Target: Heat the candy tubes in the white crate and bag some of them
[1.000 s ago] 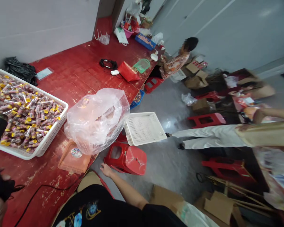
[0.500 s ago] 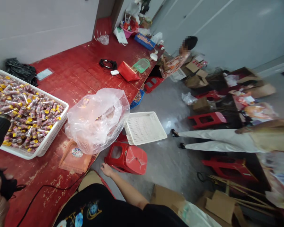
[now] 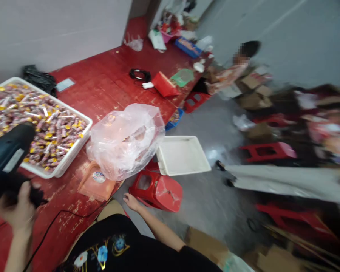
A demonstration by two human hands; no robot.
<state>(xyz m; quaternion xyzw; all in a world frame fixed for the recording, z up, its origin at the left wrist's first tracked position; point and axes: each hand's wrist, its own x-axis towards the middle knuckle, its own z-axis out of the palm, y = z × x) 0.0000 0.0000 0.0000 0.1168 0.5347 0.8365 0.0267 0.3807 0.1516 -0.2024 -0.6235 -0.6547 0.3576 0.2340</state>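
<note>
My left hand (image 3: 19,211) is wrapped round the handle of a dark heat gun (image 3: 5,162), slightly blurred. Its nozzle end reaches over a white plastic basket (image 3: 69,156) heaped with small clear tubes with yellow ends (image 3: 49,132). A black cord (image 3: 55,219) runs across the red table below. Hanging low beside my lap, my right hand (image 3: 132,201) is empty with loosely parted fingers, near a red plastic stool (image 3: 168,192). Between the basket and the stool, a large translucent plastic bag (image 3: 124,139) sits on the table edge with an orange plastic scoop (image 3: 98,183) in front.
A shallow white tray (image 3: 184,155) stands beyond the stool. On the red table (image 3: 102,75) are a black bag (image 3: 39,79), a red pouch (image 3: 164,84) and a green scoop (image 3: 183,76). One person sits at the far end; another stands at right among stools and cardboard boxes (image 3: 206,243).
The view has swung left, so most things sit further right. My left hand and the heat gun have come further into view, with the nozzle over the basket. My right hand stays low.
</note>
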